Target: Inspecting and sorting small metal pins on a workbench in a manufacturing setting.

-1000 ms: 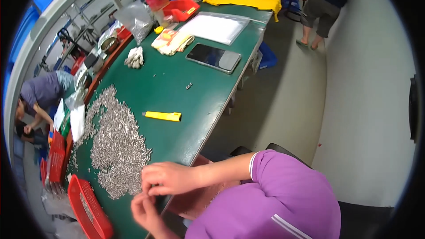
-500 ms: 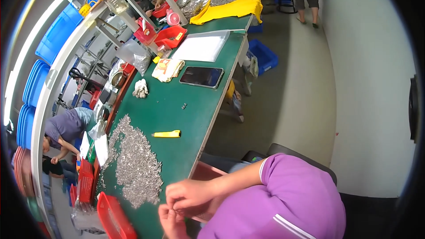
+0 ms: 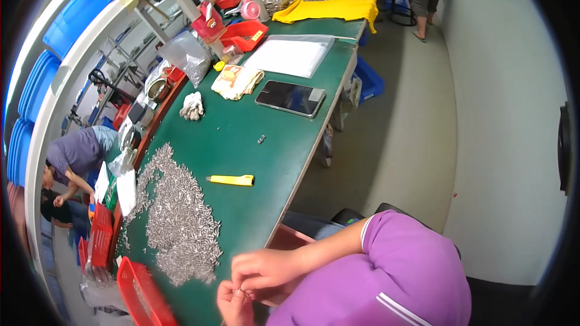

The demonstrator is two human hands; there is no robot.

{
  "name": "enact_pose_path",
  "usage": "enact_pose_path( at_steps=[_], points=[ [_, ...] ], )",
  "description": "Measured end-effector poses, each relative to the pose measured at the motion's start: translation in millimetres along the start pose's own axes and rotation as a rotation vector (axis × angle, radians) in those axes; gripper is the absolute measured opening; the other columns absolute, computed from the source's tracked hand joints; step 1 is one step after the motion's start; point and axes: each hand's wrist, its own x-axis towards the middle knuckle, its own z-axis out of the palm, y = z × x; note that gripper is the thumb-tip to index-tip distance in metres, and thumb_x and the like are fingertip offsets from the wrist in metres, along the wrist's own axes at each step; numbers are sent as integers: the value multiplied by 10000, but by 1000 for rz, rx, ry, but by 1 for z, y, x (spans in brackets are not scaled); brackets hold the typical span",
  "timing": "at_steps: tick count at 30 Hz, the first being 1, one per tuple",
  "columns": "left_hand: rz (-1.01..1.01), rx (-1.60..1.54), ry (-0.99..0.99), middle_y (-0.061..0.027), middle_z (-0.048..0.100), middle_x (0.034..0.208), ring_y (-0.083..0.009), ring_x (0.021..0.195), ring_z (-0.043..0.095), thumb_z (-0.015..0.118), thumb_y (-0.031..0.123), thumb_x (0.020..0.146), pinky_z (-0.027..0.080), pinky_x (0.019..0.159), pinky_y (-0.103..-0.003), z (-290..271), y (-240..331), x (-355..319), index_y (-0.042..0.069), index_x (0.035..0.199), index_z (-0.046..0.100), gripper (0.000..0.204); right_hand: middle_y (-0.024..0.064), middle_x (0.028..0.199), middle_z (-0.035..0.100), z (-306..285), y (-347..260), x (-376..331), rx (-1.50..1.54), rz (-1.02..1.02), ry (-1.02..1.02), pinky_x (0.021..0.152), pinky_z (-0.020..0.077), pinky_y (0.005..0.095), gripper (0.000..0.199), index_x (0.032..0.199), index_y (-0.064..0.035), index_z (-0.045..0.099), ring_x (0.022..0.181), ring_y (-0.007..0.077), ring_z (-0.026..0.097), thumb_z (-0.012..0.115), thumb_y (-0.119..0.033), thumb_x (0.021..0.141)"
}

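Many small metal pieces (image 3: 183, 229), silvery, shiny, rod-like, heaped near hands (image 3: 261, 269).

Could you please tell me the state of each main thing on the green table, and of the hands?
Left hand: fingers bent, close to the right hand; grip unclear
Right hand: fingers bent; grip unclear
Metal pieces: loose, heaped
Yellow cutter: lying flat; blade unclear
Phone: lying flat, dark
Towel: crumpled
White bundle: crumpled
White sheet: flat
Clear bag: part-filled
Red basket: open-topped
Yellow cloth: spread out
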Motion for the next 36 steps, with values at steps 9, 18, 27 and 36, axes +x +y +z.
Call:
enact_pose_path(
  at_steps=[9, 18, 27, 36],
  points=[
    [90, 30, 153, -65, 667, 889, -134, 728, 625, 747, 126, 928, 514, 684, -247, -11, 13, 5, 41, 1013, 582, 204, 80, 1004, 592, -9, 2, 47, -61, -149, -58, 822, 497, 407, 129, 1023, -88, 640, 956, 299, 597, 668, -186, 944],
    [63, 22, 202, -79, 665, 912, -147, 751, 625, 719, 84, 933, 517, 711, -266, -16, -1, 6, 38, 1008, 584, 161, 84, 947, 555, -9, 6, 47, -87, -69, -51, 790, 481, 422, 148, 997, -62, 580, 918, 301, 579, 673, -157, 932],
    [-1, -27, 136, -98, 649, 997, -147, 814, 612, 748, 132, 934, 506, 752, -274, -8, 4, 6, 47, 1036, 578, 216, 85, 1025, 592, -17, 8, 43, -115, -16, -87, 757, 525, 401, 153, 1047, -79, 620, 916, 300, 626, 697, -138, 928],
    [42, -162, 0, -194, 693, 1017, -221, 904, 682, 677, -89, 905, 557, 833, -335, -5, 13, 11, -38, 1019, 606, 144, 85, 1012, 626, -18, 2, 45, -156, 46, -131, 757, 528, 397, 204, 1049, -75, 631, 908, 290, 648, 740, -126, 885]
  ],
)
